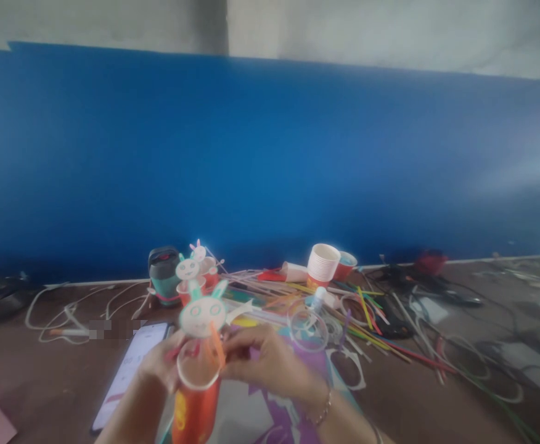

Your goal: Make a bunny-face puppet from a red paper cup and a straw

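In front of me stands a red paper cup (pixel 198 407) with a white rim and a yellow mark. A paper rabbit face (pixel 202 318) with teal ears rises from its far rim. My left hand (pixel 161 361) is closed on the cup's left side near the rim; some fingers are hidden behind it. With its fingertips together, my right hand (pixel 267 364) pinches an orange strip (pixel 217 348) at the cup's right rim. Behind this cup are another rabbit face (pixel 188 269) on a cup and a smaller pink-eared one (pixel 198 252).
A phone (pixel 131 370) lies left of my hands. Stacked paper cups (pixel 323 262) stand at the back, near a tape roll (pixel 307 328). Coloured strips (pixel 381 336) and cut paper (pixel 351 370) are scattered to the right. White cables (pixel 69 314) lie at left; a blue panel (pixel 270 160) stands behind.
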Action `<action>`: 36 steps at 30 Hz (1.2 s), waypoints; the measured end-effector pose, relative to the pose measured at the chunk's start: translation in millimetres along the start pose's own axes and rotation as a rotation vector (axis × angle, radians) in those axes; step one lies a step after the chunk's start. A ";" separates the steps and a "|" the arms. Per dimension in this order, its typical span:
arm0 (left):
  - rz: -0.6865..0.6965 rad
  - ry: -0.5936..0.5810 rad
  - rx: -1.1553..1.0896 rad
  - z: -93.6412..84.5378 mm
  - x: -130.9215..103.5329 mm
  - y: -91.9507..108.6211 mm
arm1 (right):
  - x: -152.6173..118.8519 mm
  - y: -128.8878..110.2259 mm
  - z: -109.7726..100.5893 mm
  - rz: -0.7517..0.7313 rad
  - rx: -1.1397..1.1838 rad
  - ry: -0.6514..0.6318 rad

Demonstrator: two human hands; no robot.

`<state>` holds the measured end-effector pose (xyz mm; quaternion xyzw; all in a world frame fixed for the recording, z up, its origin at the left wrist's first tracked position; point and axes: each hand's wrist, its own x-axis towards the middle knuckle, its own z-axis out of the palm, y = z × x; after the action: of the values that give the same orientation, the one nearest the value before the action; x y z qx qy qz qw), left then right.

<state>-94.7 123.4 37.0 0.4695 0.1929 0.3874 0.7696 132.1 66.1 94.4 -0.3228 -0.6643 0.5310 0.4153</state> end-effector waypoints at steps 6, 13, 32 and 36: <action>-0.150 -0.407 0.123 39.2 10.8 9.8 | 0.0 -13.4 -17.3 0.287 0.154 -0.334; -0.053 -0.581 0.071 61.8 21.0 9.1 | 2.8 -4.2 -20.5 0.458 0.385 -0.490; 0.052 -0.378 0.356 45.8 19.4 5.5 | 3.5 -7.6 -29.7 0.487 0.448 -0.231; 0.014 -0.370 0.238 55.6 18.2 6.3 | 3.8 -2.8 -32.9 0.449 0.406 -0.221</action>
<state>-49.2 107.3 70.7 0.6215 0.0896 0.2745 0.7282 159.8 83.2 100.9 -0.3120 -0.4980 0.7630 0.2692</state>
